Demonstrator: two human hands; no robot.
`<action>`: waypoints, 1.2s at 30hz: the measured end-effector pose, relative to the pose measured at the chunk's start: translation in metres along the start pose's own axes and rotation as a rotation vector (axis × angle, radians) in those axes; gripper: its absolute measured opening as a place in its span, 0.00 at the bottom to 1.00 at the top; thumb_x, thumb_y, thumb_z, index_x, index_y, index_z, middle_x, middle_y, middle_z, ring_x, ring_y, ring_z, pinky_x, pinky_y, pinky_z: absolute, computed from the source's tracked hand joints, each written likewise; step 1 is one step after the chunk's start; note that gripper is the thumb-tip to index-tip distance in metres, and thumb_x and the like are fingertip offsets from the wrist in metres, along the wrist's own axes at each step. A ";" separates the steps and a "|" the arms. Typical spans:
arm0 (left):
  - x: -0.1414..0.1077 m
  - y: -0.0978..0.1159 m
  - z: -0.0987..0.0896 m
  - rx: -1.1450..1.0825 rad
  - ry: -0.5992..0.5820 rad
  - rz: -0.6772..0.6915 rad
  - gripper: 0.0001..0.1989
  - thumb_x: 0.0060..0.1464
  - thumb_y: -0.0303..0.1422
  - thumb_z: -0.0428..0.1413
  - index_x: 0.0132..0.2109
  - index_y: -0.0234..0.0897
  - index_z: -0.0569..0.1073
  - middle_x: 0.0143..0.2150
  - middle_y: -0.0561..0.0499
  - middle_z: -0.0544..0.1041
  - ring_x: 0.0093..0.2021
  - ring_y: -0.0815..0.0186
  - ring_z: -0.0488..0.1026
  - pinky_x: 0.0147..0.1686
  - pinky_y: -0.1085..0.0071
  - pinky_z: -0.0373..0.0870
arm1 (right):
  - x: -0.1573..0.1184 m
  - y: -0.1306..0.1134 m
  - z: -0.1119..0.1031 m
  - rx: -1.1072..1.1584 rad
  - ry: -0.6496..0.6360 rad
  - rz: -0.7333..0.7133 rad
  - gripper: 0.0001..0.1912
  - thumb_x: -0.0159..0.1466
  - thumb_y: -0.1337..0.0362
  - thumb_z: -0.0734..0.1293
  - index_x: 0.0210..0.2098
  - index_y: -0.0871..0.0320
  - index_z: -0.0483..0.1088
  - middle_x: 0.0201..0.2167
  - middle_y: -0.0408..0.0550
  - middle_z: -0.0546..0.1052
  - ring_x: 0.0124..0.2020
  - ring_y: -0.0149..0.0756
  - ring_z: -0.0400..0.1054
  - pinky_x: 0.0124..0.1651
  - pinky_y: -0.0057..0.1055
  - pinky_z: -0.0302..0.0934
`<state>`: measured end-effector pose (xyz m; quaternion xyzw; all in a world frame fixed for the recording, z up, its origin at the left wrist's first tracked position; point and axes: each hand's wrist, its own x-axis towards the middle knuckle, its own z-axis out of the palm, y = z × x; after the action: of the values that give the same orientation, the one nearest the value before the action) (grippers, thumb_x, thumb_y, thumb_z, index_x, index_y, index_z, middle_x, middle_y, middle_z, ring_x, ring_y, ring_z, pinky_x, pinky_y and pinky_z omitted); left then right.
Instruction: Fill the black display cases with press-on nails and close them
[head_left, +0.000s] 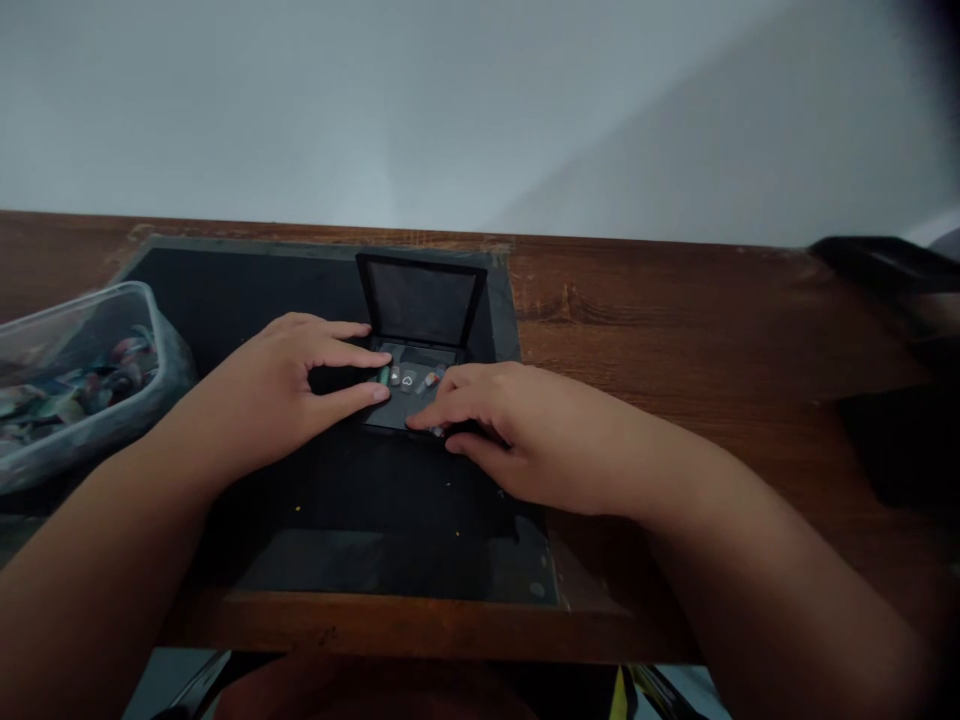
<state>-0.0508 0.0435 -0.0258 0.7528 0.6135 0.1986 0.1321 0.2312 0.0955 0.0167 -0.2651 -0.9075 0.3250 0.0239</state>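
Left hand (pixel 281 372) spread against a lid-up black case (pixel 421 315), right hand (pixel 517 420) loosely curled, thumb apart, index finger (pixel 426 415) on its base

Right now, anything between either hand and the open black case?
Nothing visible: the left hand has fingers over the left edge of the case, and the right hand reaches its right side. The raised lid stands behind, at the back.

Left of the black case (pixel 424 300), the left hand (pixel 285 375) is ungloved, with short nails (pixel 381 393) and a bare forearm (pixel 120 530). Right of the case, the right hand (pixel 510 420) and its forearm are bare too. Well below the case, a dim reddish shape (pixel 337 692) may be clothing.
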 end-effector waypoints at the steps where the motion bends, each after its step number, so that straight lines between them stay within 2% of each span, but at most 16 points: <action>1: 0.000 0.000 0.000 0.003 0.003 0.001 0.34 0.65 0.71 0.56 0.60 0.55 0.89 0.68 0.44 0.84 0.68 0.41 0.78 0.74 0.36 0.68 | 0.001 0.001 0.000 0.012 -0.007 -0.002 0.21 0.74 0.76 0.69 0.61 0.56 0.84 0.61 0.50 0.86 0.56 0.41 0.82 0.58 0.36 0.71; 6: 0.001 -0.001 0.001 0.007 0.003 0.001 0.34 0.66 0.70 0.55 0.58 0.54 0.90 0.67 0.44 0.85 0.68 0.41 0.78 0.73 0.36 0.68 | 0.004 0.002 0.000 0.021 -0.020 -0.001 0.20 0.72 0.76 0.71 0.60 0.60 0.84 0.55 0.52 0.88 0.48 0.40 0.82 0.51 0.35 0.71; 14: 0.001 -0.002 0.004 -0.009 0.032 0.012 0.34 0.64 0.71 0.56 0.58 0.57 0.90 0.67 0.46 0.85 0.68 0.41 0.78 0.73 0.37 0.69 | 0.004 -0.004 0.000 -0.135 -0.020 0.052 0.18 0.72 0.73 0.74 0.60 0.56 0.85 0.60 0.50 0.87 0.56 0.47 0.82 0.55 0.41 0.70; 21: 0.001 -0.004 0.004 0.005 0.025 0.007 0.30 0.66 0.68 0.58 0.58 0.58 0.90 0.68 0.48 0.85 0.68 0.41 0.78 0.73 0.34 0.70 | 0.000 -0.004 0.001 -0.260 0.027 0.067 0.15 0.72 0.66 0.77 0.57 0.54 0.86 0.56 0.47 0.88 0.48 0.46 0.83 0.47 0.42 0.69; 24: 0.001 -0.005 0.004 0.010 0.016 0.009 0.30 0.66 0.68 0.58 0.58 0.59 0.89 0.69 0.49 0.84 0.68 0.41 0.78 0.73 0.34 0.70 | 0.000 -0.003 -0.004 -0.235 0.015 0.129 0.15 0.71 0.66 0.78 0.57 0.51 0.87 0.51 0.45 0.89 0.47 0.44 0.82 0.46 0.40 0.67; 28: 0.001 -0.006 0.003 0.024 0.014 0.016 0.31 0.65 0.70 0.57 0.59 0.59 0.89 0.68 0.49 0.84 0.68 0.40 0.78 0.72 0.32 0.71 | 0.003 -0.001 -0.009 -0.215 0.027 0.230 0.15 0.71 0.65 0.78 0.56 0.49 0.87 0.42 0.41 0.89 0.37 0.39 0.78 0.41 0.36 0.63; 36: 0.006 -0.004 0.002 0.026 0.013 0.020 0.30 0.66 0.68 0.59 0.56 0.56 0.91 0.67 0.46 0.85 0.68 0.39 0.78 0.71 0.34 0.72 | 0.010 -0.013 0.006 -0.341 0.128 0.345 0.14 0.76 0.56 0.73 0.58 0.48 0.86 0.46 0.47 0.90 0.43 0.46 0.81 0.37 0.37 0.57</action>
<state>-0.0523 0.0499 -0.0289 0.7593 0.6094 0.1966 0.1163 0.2151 0.0883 0.0182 -0.4365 -0.8870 0.1492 -0.0197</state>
